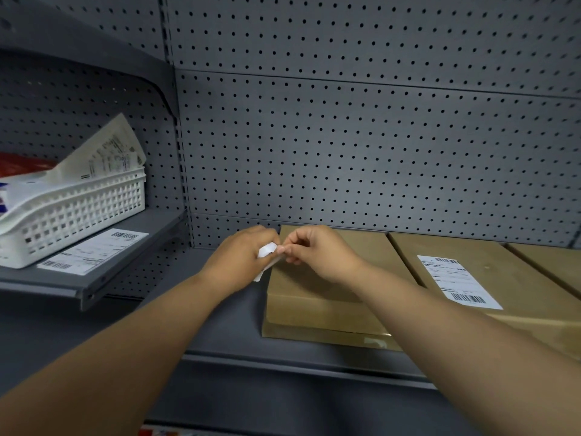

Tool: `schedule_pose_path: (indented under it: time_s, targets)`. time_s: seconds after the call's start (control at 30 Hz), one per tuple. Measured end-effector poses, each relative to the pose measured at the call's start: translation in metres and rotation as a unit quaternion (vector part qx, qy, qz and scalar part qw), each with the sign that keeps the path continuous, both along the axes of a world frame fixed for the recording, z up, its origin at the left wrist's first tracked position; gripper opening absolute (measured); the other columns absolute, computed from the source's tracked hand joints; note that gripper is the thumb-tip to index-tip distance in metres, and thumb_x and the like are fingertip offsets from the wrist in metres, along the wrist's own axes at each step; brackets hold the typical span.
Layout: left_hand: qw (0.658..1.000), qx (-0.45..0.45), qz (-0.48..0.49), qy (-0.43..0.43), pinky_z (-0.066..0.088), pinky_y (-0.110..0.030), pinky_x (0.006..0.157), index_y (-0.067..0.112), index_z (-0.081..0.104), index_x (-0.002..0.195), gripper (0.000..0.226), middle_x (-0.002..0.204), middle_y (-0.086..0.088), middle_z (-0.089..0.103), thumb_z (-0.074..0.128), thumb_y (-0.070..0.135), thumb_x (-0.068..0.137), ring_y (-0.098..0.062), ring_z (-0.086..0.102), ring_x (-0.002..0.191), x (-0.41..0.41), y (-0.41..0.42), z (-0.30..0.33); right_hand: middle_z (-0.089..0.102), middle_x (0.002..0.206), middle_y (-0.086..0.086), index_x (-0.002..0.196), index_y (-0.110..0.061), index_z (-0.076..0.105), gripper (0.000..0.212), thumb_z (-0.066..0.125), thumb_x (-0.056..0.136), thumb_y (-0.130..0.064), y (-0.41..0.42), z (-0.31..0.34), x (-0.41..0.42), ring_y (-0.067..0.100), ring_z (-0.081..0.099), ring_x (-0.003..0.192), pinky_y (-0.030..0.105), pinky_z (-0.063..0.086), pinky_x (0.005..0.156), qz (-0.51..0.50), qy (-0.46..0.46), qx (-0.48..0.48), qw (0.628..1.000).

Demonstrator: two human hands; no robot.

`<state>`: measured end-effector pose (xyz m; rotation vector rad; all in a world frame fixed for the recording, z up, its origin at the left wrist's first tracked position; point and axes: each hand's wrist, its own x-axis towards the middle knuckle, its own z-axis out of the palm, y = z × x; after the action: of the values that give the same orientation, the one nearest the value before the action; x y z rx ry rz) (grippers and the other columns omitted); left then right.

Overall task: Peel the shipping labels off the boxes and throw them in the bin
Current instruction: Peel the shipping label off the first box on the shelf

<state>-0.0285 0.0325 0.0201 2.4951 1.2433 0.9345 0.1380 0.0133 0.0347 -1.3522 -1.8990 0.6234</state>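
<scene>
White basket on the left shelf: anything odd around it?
Yes. One shipping label lies flat on the shelf beside the white basket, not binned. Crumpled sheets stick up over the basket's rim.

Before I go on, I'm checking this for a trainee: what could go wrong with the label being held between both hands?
1. The peeled label, pinched between left hand and right hand, may stick to the fingers.
2. The next box has its label on; it could be skipped.
3. No bin is in view, so it could end up on the shelf.
</scene>
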Motion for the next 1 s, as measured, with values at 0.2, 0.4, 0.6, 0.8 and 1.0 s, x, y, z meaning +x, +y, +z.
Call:
schedule_pose_path:
  time_s: [0.2,0.4,0.6,0.8,1.0]
  targets:
    - [0.995,0.026,0.095,0.014,0.034,-0.029,0.066,0.019,0.054,0.082,0.019,0.081,0.004,0.055,0.048,0.032,0.094,-0.018,0.049,0.076,-0.013,0.013,0.001,0.066,0.092,0.004,0.088,-0.009,0.063,0.020,0.052,0.092,-0.025,0.002,-0.005,0.019,0.021,0.060,0.088,0.035,0.049,0.083,-0.092,-0.238,0.006,0.967]
    - [0.982,0.102,0.123,0.096,0.038,-0.030,0.062,0.013,0.058,0.089,0.019,0.086,-0.004,0.064,0.049,0.029,0.093,-0.019,0.049,0.074,-0.018,0.023,-0.003,0.055,0.085,-0.001,0.082,-0.012,0.061,0.009,0.055,0.084,-0.018,-0.016,-0.028,-0.004,0.015,0.052,0.080,0.026,0.041,0.073,0.085,-0.297,0.095,0.946]
    - [0.978,0.106,0.133,0.121,0.044,-0.032,0.066,0.015,0.058,0.094,0.017,0.092,-0.003,0.065,0.049,0.029,0.093,-0.021,0.057,0.082,-0.019,0.030,-0.009,0.061,0.104,0.013,0.094,-0.005,0.062,0.020,0.047,0.089,-0.018,0.020,-0.021,0.042,0.028,0.057,0.099,0.034,0.046,0.088,-0.111,-0.331,0.061,0.935]
    - [0.977,0.113,0.134,0.124,0.044,-0.033,0.068,0.015,0.058,0.099,0.018,0.096,-0.003,0.065,0.049,0.029,0.092,-0.023,0.059,0.086,-0.013,0.037,-0.011,0.054,0.084,-0.001,0.080,-0.013,0.058,0.006,0.055,0.083,-0.017,0.009,-0.031,-0.003,0.011,0.045,0.074,0.022,0.035,0.067,0.079,-0.284,0.108,0.949]
    - [0.974,0.123,0.137,0.129,0.043,-0.031,0.068,0.016,0.057,0.101,0.018,0.096,-0.003,0.065,0.049,0.029,0.092,-0.022,0.059,0.085,-0.017,0.044,-0.014,0.059,0.105,0.013,0.093,-0.005,0.061,0.016,0.049,0.088,-0.015,0.039,-0.021,0.037,0.026,0.056,0.097,0.030,0.044,0.086,-0.081,-0.315,0.070,0.943]
